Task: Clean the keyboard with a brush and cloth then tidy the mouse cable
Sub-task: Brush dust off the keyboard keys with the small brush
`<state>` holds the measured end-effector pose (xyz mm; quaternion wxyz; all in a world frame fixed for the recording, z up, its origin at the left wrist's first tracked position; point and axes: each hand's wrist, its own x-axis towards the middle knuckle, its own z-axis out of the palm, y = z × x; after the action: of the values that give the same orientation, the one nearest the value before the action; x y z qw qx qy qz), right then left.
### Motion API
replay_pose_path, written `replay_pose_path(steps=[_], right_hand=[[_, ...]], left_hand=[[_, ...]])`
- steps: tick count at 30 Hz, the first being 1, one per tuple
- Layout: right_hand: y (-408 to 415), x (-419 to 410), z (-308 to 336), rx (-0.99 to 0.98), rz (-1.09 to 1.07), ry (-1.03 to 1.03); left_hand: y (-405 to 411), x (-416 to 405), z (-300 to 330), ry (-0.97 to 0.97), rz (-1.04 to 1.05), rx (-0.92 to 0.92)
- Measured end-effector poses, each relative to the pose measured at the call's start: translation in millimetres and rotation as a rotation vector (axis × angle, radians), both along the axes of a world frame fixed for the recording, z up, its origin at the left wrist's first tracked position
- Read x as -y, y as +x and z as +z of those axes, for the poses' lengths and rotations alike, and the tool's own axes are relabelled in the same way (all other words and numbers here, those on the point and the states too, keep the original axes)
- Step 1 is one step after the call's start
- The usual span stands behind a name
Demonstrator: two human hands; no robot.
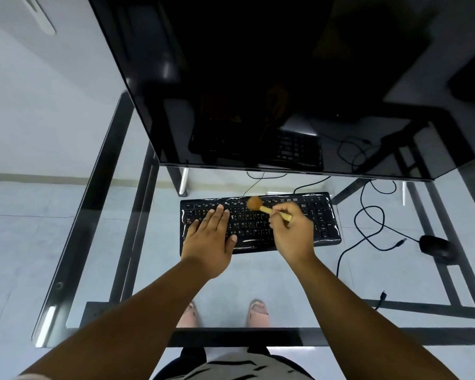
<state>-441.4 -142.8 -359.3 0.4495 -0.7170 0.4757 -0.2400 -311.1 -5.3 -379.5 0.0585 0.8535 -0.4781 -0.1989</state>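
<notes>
A black keyboard [317, 215] lies on the glass desk in front of the monitor. My left hand [210, 239] rests flat on its left half, fingers spread, holding nothing. My right hand [291, 231] grips the pale wooden handle of a brush [258, 204]; its brown bristle head touches the top key rows near the keyboard's middle. A black mouse [436, 248] sits at the right of the desk, and its cable [368, 215] loops loosely between mouse and keyboard. No cloth is in view.
A large dark monitor [285, 78] looms over the far side of the glass desk [107, 242]. The desk's black metal frame shows through the glass. A loose cable end [381, 297] lies at the near right. My feet are visible below the glass.
</notes>
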Motion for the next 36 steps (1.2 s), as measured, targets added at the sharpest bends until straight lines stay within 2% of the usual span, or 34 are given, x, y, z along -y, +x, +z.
replay_pose_path(steps=[2,5,7,11,14,16,19,22,25,28,30,34,36], right_hand=[[-3,2,-1,0.041,-0.096,-0.011],[2,-5,5,0.119,0.017,0.068],[1,-7,0,0.072,0.062,0.074],[-7,-1,-4,0.061,-0.121,0.002],[-12,6,1,0.123,-0.002,0.050],[-16,9,0,0.062,0.103,0.027],[-23,19,-3,0.009,-0.006,-0.066],[-26,25,2,0.095,-0.088,-0.032],[-30,29,2,0.091,0.057,0.070],[-38,37,-5,0.022,-0.011,0.003],[-42,41,-5,0.072,-0.075,-0.001],[-47,46,-4,0.041,0.035,0.035],[-52,52,-7,-0.004,-0.034,-0.035]], left_hand=[[-1,0,0,0.016,0.019,0.006],[3,-2,-1,0.023,0.036,0.030],[4,-3,0,0.024,0.045,0.029],[3,-2,1,0.040,0.068,0.029],[-2,4,2,0.051,0.101,0.057],[-6,10,3,0.046,0.129,0.089],[-15,20,6,0.034,0.168,0.104],[-21,26,5,0.016,0.138,0.076],[-27,34,4,0.002,0.069,0.042],[-35,41,3,0.005,0.015,0.031],[-37,42,2,0.025,-0.001,0.031],[-39,43,2,0.064,0.003,0.032],[-41,46,3,0.067,0.013,0.036]])
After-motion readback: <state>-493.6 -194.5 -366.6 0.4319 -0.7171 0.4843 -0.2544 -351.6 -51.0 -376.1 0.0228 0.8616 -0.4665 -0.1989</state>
